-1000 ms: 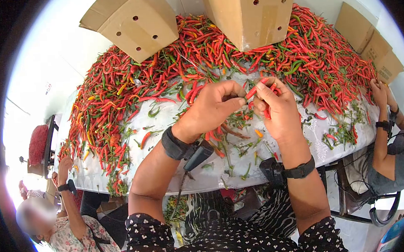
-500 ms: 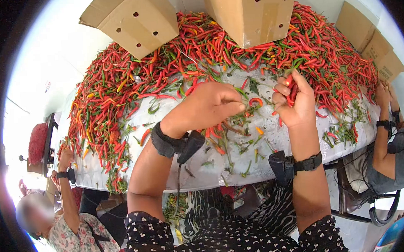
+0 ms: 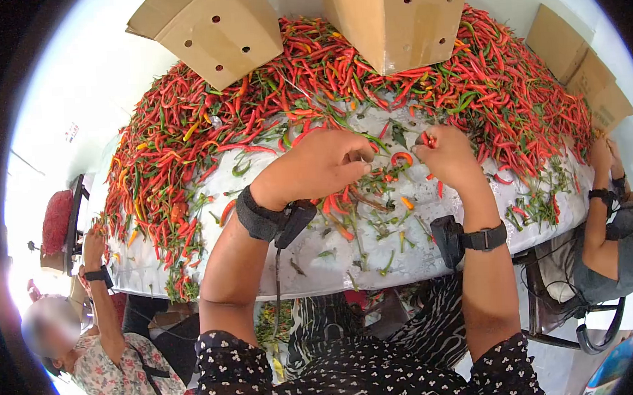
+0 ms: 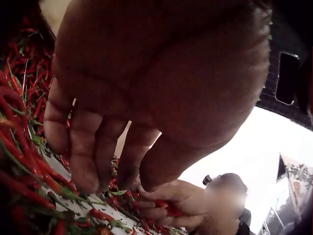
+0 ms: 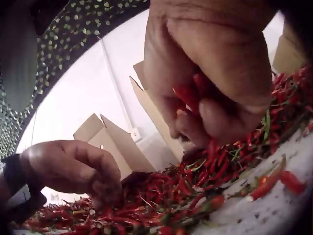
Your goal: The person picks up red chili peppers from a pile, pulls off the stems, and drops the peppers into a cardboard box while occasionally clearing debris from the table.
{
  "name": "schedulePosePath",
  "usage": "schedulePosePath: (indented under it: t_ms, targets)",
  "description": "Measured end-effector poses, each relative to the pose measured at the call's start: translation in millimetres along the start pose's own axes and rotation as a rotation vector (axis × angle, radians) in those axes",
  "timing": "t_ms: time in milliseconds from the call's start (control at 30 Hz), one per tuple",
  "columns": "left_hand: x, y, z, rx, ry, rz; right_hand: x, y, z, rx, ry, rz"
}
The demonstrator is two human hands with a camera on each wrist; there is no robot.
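Note:
My left hand (image 3: 315, 166) hovers over the near middle of the chili-covered table (image 3: 312, 261). Its fingers hang loosely curled, with a gap beside the thumb and nothing seen in them in the left wrist view. To the right, my right hand (image 3: 452, 156) is turned back-up, its fingers curled round several red chilies (image 5: 188, 95). Part of these chilies is hidden in the palm. Between and below the hands lie a curved red chili (image 3: 401, 158), an orange piece (image 3: 407, 203) and scattered green stems (image 3: 386, 263).
A big heap of red chilies (image 3: 523, 82) curves round the far side of the table. Two cardboard boxes (image 3: 218, 43) (image 3: 401, 31) stand at the back. One person (image 3: 119, 368) sits at the left and another (image 3: 608, 248) at the right, both with hands at the table.
The hands were together at a red chili, then parted. My right hand moved right with chilies in it, turned over and came back somewhat left. My left hand shifted slightly left and its fingers loosened.

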State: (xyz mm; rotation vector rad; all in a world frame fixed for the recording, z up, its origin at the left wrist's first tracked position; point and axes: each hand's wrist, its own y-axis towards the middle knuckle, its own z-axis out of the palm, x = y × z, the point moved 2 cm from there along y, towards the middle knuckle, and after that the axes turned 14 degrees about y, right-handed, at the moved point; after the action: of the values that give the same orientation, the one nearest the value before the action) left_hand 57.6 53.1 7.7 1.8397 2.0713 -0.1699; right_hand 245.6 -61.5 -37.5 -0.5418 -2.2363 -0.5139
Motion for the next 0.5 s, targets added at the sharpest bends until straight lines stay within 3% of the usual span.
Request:
schedulePosePath:
  t_ms: [167, 300, 500]
  targets:
    - [5, -3, -5, -0.042, 0.015, -0.004, 8, 4, 9, 0.185, -0.199, -0.015]
    - [10, -3, -9, -0.083, 0.046, -0.05, 9, 3, 16, 0.221, -0.214, -0.091]
    - [8, 0, -3, -0.095, -0.037, -0.047, 9, 1, 17, 0.28, -0.196, -0.033]
